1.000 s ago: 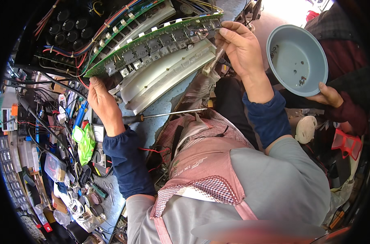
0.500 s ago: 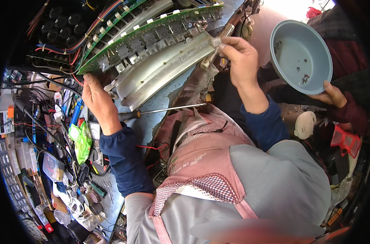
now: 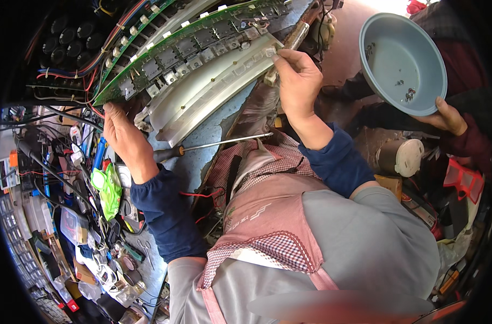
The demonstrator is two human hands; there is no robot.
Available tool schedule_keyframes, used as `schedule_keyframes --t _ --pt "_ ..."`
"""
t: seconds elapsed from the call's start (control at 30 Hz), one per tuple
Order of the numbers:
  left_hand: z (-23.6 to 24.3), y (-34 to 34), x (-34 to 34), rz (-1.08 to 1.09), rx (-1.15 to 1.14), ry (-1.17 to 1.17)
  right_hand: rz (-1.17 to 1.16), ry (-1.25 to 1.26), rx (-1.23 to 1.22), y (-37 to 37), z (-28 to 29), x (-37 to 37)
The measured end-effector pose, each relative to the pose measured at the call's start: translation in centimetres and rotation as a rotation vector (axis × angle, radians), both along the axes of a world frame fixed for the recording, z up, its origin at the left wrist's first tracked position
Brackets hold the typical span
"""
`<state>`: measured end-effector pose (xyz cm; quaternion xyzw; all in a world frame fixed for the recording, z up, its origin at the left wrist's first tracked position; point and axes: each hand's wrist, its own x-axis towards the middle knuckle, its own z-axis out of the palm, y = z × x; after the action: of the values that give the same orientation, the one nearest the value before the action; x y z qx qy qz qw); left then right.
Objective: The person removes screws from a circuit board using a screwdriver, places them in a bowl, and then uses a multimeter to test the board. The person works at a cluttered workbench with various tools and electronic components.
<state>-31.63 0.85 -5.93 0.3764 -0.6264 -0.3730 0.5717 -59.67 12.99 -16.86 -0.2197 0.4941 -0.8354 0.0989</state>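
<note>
A long green circuit board [image 3: 194, 31] with a row of black components stands tilted above a silvery metal heat sink [image 3: 194, 100]. My left hand [image 3: 126, 139] is closed on the board's lower left end, its thumb and fingertips at the edge. At the heat sink's right end, my right hand [image 3: 300, 83] pinches a small whitish translucent piece [image 3: 270, 52] between thumb and forefinger. The piece lies against or just over the metal; I cannot tell which. A long screwdriver [image 3: 224, 142] lies below the heat sink, nearest my left wrist.
Another person's hand [image 3: 446, 117] holds a grey-blue bowl [image 3: 368, 67] with small metal parts at the right. Cables, tools and a bright green bag [image 3: 108, 190] crowd the left bench. Small scissors [image 3: 144, 249] lie there too. A white-lidded tub [image 3: 408, 157] stands lower right.
My right hand has moved left with the small piece, inward along the heat sink's end. My left hand still holds the board. The bowl has shifted slightly upward in view.
</note>
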Motion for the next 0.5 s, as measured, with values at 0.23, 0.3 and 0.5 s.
schedule_keyframes --t 0.23,0.3,0.5 --pt "0.2 0.3 0.0 -0.03 0.003 0.006 -0.077 0.057 0.049 -0.6 0.2 0.6" --pt "0.3 0.4 -0.1 -0.042 0.012 0.011 -0.103 0.094 0.062 -0.9 0.0 0.5" --pt "0.2 0.2 0.2 -0.057 0.017 0.012 -0.166 0.144 0.065 -1.7 -0.5 0.7"
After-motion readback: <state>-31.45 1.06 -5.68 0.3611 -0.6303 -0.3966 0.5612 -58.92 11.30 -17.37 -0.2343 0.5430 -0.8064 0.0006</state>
